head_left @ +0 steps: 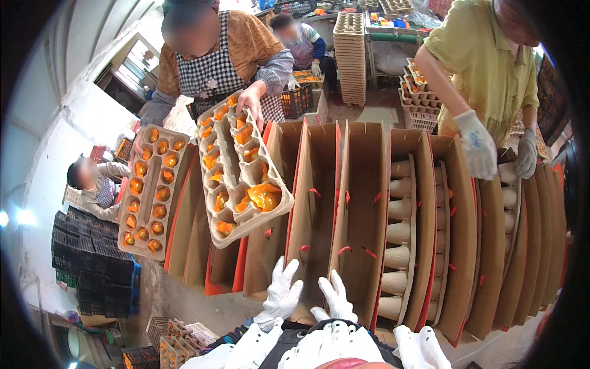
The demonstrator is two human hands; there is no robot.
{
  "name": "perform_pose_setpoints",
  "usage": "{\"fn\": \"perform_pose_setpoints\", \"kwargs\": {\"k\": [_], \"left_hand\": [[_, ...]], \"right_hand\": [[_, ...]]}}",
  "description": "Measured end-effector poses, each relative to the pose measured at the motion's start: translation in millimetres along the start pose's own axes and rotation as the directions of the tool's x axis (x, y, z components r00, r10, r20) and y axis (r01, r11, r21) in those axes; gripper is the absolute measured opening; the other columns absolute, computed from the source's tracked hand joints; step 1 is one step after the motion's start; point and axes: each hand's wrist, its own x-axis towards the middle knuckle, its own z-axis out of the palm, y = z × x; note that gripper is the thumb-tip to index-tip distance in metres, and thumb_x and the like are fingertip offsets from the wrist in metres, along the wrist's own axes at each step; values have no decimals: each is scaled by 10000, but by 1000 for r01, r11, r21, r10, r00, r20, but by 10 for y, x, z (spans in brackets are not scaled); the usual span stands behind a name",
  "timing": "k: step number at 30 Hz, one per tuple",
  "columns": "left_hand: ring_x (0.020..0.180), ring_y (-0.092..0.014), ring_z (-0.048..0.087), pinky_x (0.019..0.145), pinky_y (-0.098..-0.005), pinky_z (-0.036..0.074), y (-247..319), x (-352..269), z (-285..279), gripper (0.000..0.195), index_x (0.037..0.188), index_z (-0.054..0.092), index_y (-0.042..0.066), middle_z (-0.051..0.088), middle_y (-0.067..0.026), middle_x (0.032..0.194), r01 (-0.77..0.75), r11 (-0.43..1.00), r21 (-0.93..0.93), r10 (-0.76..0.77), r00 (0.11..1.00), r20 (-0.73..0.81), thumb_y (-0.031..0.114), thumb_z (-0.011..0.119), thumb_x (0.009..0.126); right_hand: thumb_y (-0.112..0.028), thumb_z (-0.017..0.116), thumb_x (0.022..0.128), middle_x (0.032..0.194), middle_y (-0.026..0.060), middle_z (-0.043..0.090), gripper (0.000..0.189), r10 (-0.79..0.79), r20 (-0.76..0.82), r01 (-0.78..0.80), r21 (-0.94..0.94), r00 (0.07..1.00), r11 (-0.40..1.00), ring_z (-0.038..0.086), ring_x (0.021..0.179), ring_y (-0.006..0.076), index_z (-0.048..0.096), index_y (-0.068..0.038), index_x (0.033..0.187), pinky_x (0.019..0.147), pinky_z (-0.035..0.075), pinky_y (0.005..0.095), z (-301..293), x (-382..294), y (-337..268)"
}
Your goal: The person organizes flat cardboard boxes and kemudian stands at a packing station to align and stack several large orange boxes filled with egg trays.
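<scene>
My left hand (280, 291), in a white knit glove, has its fingers apart at the near end of an open cardboard box (313, 235). Nothing is in it. My right hand (335, 297), gloved alike, spreads its fingers by the near edge of the upright wall between two boxes; whether it presses on the wall I cannot tell. Short red ties (345, 250) show on the cardboard walls. Ahead and left, a person across the row holds a pulp tray (239, 184) of orange-wrapped round items tilted over the boxes. A second filled tray (150, 193) is at that person's other hand.
Pulp trays (398, 249) stand on edge in boxes to the right, where another person's gloved hand (477, 145) reaches in. Black crates (92, 263) are stacked at left. Further filled trays (177, 343) lie low at left. A tall tray stack (349, 60) stands behind.
</scene>
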Motion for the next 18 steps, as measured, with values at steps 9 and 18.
{"fn": "perform_pose_setpoints", "kwargs": {"k": [9,18], "left_hand": [[1512,-376,308,1234,-411,258,88,105,-213,767,1603,197,6,294,-260,1630,197,976,-93,-200,980,-20,248,600,997],[1497,-317,360,1221,-374,273,-106,302,-521,724,1597,275,26,344,-202,1631,79,988,-133,-50,976,212,267,593,994]], "right_hand": [[-57,682,818,1618,292,288,735,-30,38,29,27,999,999,380,1472,414,462,-105,1517,1181,376,412,-75,42,-74],[-94,668,802,1634,214,301,771,-106,27,109,-148,994,983,353,1489,388,428,-117,1533,1208,330,430,-71,91,-54]]}}
